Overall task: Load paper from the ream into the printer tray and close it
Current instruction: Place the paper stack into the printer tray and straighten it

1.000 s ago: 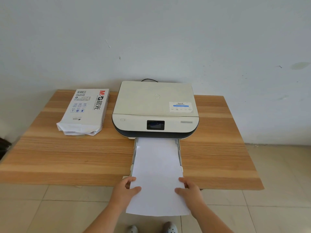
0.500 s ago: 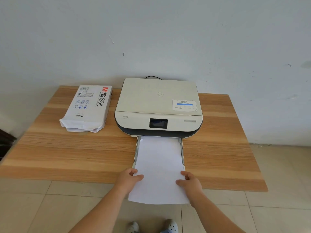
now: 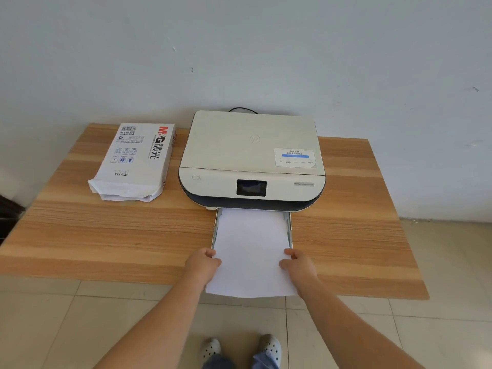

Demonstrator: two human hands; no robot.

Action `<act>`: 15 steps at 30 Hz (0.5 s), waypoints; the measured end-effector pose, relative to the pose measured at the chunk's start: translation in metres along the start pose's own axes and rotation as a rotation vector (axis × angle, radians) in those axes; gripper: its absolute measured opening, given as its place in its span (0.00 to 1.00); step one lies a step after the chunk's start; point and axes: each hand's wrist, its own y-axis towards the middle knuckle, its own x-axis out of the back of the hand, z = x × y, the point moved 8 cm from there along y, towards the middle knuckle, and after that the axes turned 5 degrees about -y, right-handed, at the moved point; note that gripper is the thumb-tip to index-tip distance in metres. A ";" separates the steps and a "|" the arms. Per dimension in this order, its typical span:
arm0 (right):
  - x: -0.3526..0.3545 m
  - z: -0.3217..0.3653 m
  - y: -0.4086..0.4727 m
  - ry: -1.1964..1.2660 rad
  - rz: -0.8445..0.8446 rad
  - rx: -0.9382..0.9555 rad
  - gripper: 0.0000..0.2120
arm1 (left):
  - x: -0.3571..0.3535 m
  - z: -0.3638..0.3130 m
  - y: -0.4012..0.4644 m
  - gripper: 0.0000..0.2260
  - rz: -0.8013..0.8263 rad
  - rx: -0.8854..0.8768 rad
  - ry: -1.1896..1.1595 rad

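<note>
A cream and dark printer (image 3: 251,161) sits at the back middle of a wooden table (image 3: 106,235). Its tray (image 3: 216,227) is pulled out toward me, with grey side rails showing. A white stack of paper (image 3: 251,243) lies in the tray and sticks out past the table's front edge. My left hand (image 3: 202,263) grips the stack's left edge and my right hand (image 3: 298,265) grips its right edge. The opened white paper ream (image 3: 134,161) lies left of the printer.
A white wall rises right behind the table. A black cable (image 3: 242,110) runs behind the printer. Tiled floor lies below, with my two grey shoes (image 3: 242,347) near the table's front edge. Something dark (image 3: 8,209) stands at the far left.
Both hands have pushed the paper stack further into the tray, so less of it hangs over the table's front edge. The view has shifted slightly.
</note>
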 end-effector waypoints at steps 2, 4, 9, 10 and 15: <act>0.000 0.005 0.004 -0.013 0.002 -0.003 0.21 | -0.002 -0.001 0.004 0.14 0.008 0.003 -0.002; -0.001 0.009 0.008 -0.025 0.002 -0.005 0.21 | -0.003 -0.004 0.007 0.14 0.012 0.001 0.004; -0.003 0.016 0.015 -0.032 0.001 -0.035 0.20 | -0.004 -0.010 0.018 0.15 0.004 -0.009 0.036; -0.003 0.018 0.017 -0.030 -0.002 -0.040 0.20 | -0.004 -0.011 0.020 0.16 -0.002 -0.012 0.052; -0.003 0.026 0.024 -0.007 0.001 -0.061 0.20 | -0.007 -0.018 0.027 0.18 -0.027 -0.032 0.053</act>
